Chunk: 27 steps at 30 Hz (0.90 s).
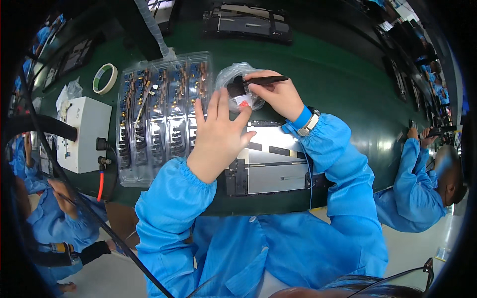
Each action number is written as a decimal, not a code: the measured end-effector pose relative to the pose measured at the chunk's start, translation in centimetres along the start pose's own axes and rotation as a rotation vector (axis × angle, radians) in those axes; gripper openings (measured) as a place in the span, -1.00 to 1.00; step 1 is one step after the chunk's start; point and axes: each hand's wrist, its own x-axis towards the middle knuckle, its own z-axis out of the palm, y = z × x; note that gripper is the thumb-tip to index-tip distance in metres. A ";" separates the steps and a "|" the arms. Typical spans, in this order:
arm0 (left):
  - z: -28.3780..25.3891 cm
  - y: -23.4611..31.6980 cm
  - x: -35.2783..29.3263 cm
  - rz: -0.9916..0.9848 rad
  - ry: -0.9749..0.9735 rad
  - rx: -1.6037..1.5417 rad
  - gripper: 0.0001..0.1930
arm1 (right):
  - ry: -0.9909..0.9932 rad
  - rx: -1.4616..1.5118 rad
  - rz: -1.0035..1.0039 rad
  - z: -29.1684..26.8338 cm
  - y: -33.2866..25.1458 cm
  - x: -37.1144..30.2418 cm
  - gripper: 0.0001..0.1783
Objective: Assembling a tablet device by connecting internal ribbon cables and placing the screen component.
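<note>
My left hand point(214, 133) has its fingers spread, with the fingertips at the near rim of a clear round plastic dish point(222, 78). Small black pieces point(236, 89), a white piece and a red piece point(243, 105) lie in that dish, the red one right by my left index fingertip. Between the fingers of my right hand point(284, 98) is a slim black tool point(266, 80), perhaps tweezers; its inner end reaches over the dish. Below my hands lies an opened flat device point(278, 178) with silver and black panels, partly behind my left hand.
Clear trays point(166, 119) of small circuit parts stand left of my left hand. Farther left are a white box point(84, 134) and a tape roll point(105, 79). Another device point(248, 22) lies at the back. A blue cord point(310, 184) hangs by my right sleeve. Co-workers point(415, 184) sit on both sides.
</note>
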 end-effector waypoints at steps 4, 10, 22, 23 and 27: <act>-0.3 -0.1 -0.1 -0.027 -0.005 -0.061 -0.53 | 0.036 0.032 0.103 0.3 -0.3 0.2 -0.77; -0.1 -0.1 -0.1 -0.059 -0.059 -0.078 -0.53 | 0.000 -0.018 0.057 0.4 0.2 0.2 -0.78; -0.2 0.0 0.0 -0.061 -0.074 -0.074 -0.51 | -0.014 0.037 0.092 0.1 0.4 0.4 -0.78; -0.3 0.0 0.0 -0.059 -0.070 -0.069 -0.51 | -0.012 0.037 0.085 0.1 0.6 0.4 -0.78; -0.1 -0.1 0.0 -0.043 -0.049 -0.077 -0.52 | 0.036 0.144 0.084 -0.2 0.1 0.0 -0.77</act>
